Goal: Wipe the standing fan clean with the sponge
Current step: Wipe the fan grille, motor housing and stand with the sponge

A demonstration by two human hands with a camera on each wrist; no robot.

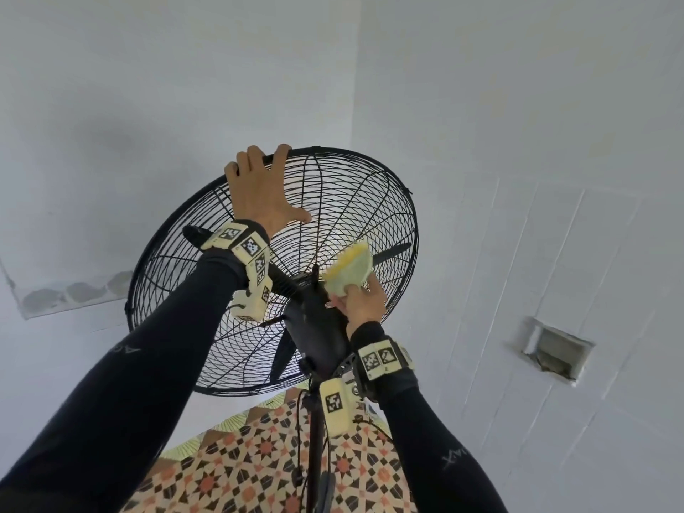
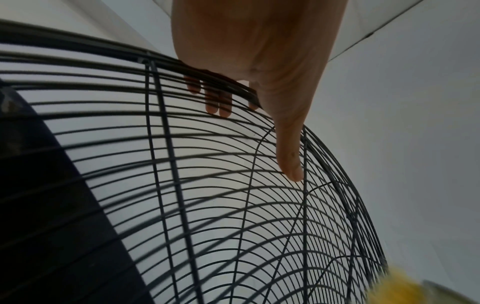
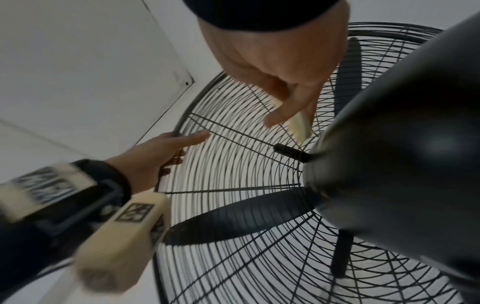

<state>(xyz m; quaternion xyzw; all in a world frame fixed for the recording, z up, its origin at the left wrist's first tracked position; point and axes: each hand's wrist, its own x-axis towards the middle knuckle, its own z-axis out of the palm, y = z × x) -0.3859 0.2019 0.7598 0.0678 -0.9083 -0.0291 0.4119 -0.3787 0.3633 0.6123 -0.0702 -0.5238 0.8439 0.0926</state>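
I am working at the back of the standing fan (image 1: 274, 275), whose head is tilted so the rear guard faces me. My judgement is that the wiping is under way but far from finished: the sponge (image 1: 349, 270) is against the rear wires just beside the motor housing (image 1: 318, 327), and the wide sweep of guard out to the rim, the pole (image 1: 314, 449) and the blades behind the wires all remain to be covered. I cannot tell from these views which wires are already clean; no dust line or wet streak shows.

My right hand (image 1: 361, 301) grips the sponge, fingers and thumb curled round its lower end, the yellow side turned toward the guard near the hub. In the right wrist view only a pale sliver of it shows past the fingers (image 3: 285, 115).

My left hand (image 1: 259, 190) steadies the fan head at the top edge of the guard. Its fingers hook over the outer rim, their tips showing through the wires in the left wrist view, while the thumb (image 2: 291, 156) lies straight along the rear wires. It holds nothing else.
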